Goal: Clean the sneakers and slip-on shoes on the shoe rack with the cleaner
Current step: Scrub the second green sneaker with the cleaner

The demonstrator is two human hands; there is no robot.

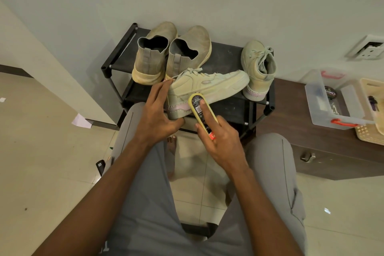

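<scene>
Sneaker (207, 87) in left hand (158, 114); bin (318, 108) with perhaps a tin (330, 93).

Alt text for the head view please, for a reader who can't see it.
A seated person's left hand holds a pale sneaker on its side while the right hand presses a yellow cleaner to its sole edge. Behind, on the black shoe rack, stand two slip-on shoes and another sneaker.

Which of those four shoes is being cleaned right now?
The laced sneaker lying sideways at the rack's front: the left hand grips its heel. The other three stand untouched behind.
</scene>
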